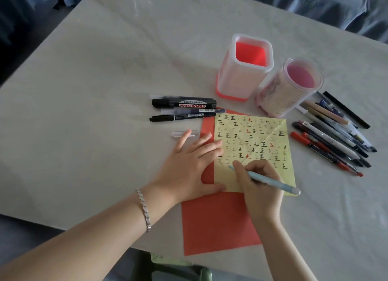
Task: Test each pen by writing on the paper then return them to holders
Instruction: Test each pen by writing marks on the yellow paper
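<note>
Mid-test here: the right grip (260, 188) is curled snug round the blue pen (270, 181), with its tip low over the paper (252, 133) just ahead of the fingers. I can't tell if it's actually touching. The left grip (189, 165) lies flat beside it, fingers straight, pinning the paper's edge. Next move, I'd guess: finish the mark, then drop the pen in a holder (245, 70) well beyond the grip. The clear cap (182, 133) by the left fingertips is hard to make out.
</note>
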`<state>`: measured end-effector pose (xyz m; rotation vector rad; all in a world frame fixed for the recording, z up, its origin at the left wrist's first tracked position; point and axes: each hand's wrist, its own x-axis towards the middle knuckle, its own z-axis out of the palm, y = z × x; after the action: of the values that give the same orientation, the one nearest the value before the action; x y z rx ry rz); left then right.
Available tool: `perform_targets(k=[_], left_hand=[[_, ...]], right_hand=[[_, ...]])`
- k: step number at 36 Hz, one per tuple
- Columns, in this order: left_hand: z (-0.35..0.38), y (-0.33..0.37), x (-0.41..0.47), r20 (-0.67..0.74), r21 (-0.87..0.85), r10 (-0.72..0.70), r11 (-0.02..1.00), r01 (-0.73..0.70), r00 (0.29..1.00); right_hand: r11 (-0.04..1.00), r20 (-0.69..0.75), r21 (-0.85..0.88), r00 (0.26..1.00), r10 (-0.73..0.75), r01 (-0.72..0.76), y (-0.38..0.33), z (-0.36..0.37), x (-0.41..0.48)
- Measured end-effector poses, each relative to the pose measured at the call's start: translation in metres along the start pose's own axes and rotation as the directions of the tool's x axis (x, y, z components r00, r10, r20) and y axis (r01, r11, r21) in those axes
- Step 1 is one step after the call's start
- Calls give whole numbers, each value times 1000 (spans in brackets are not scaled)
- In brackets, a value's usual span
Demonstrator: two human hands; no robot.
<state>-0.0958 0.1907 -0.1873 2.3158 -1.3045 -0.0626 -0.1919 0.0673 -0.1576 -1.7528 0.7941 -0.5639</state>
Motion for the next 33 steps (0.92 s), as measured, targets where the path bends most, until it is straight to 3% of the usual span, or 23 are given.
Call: perform_targets(k=[3,8,14,19,23,26,30,33], left_hand=[[1,0,0,-10,0,3,1000,-3,1000],[1,-1,1,9,44,28,999,-28,1000],[2,-2,1,19,51,35,998,-36,999],[3,-2,0,-10,30,47,998,-47,999],[5,-4,0,-24,43,61,997,-60,998],[4,-3,0,-20,46,55,997,-54,998],[4,-2,0,-28,32,49,998,-48,998],[3,-2,0,-21,34,45,998,-45,999]], right_hand=[[999,65,8,997,32,-33,-5,-16,-5],[998,290,-35,955,55,-47,-18,-34,-12],[983,343,-179,939,34,30,-18,-21,-11],[969,312,-246,946,85,-6,-13,-17,-10],[967,205,-250,974,97,-44,-9,-24,-7],[964,239,-265,966,99,-34,-9,-30,-9],[966,160,-256,983,86,-42,-5,-39,-7],[966,205,-255,973,104,-49,-5,-44,-6]])
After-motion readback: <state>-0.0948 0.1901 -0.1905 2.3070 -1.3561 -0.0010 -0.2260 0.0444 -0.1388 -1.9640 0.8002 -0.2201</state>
